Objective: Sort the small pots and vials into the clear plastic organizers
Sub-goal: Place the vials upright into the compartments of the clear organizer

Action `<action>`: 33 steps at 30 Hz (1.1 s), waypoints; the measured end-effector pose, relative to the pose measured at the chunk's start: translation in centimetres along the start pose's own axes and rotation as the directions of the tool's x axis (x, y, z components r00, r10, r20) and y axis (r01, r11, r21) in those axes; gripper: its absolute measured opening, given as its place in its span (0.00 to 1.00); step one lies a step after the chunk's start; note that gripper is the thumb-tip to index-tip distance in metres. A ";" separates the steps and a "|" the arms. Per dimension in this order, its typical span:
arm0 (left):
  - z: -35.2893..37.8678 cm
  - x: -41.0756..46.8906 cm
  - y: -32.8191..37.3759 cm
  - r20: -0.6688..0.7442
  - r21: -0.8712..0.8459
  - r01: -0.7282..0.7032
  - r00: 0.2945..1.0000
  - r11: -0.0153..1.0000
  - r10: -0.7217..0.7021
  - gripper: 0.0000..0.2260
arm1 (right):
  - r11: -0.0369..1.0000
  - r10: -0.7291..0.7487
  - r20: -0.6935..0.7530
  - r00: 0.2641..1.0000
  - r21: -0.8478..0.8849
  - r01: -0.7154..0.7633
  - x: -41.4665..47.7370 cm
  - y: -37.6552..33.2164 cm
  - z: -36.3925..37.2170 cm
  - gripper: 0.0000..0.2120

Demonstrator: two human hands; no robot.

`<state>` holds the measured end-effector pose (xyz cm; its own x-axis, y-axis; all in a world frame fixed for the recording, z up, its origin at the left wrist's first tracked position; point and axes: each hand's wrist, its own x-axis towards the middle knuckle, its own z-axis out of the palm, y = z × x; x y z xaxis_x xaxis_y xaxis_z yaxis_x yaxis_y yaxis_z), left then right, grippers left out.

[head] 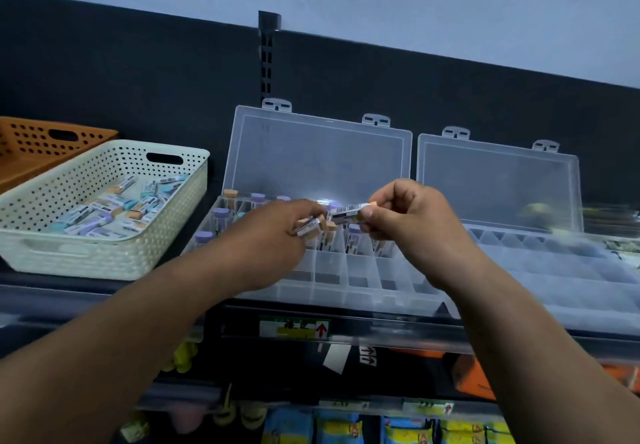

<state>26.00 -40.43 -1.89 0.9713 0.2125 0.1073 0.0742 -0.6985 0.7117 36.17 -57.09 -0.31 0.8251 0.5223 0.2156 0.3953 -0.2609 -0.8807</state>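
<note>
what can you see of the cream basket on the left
The cream basket is a rectangular plastic bin with rounded corners, hole-dotted walls and an oval handle slot in its far end. It sits upright on the dark shelf, left of the open clear organizer. Labelled vials with purple, teal and orange caps lie loose inside. The left hand and right hand are clear of it.

You get open passage from above into the front compartments of the left organizer (363,270). Standing vials (221,215) crowd its rear rows; its raised lid (318,156) walls the back. A cream basket (104,256) sits just beside on the left; the right organizer (571,281) just beside on the right.
</note>
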 end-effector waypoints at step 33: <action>1.5 4.0 -2.7 0.019 0.635 -0.079 0.996 0.768 0.087 0.07 | 0.748 -0.064 0.312 0.948 -0.614 0.253 1.8 3.6 4.0 0.03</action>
<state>30.08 -38.73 -4.46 0.9781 0.1382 0.1557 0.1241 -0.9875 0.0971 37.52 -53.86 -4.76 0.6306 0.7653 0.1291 0.7521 -0.5615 -0.3451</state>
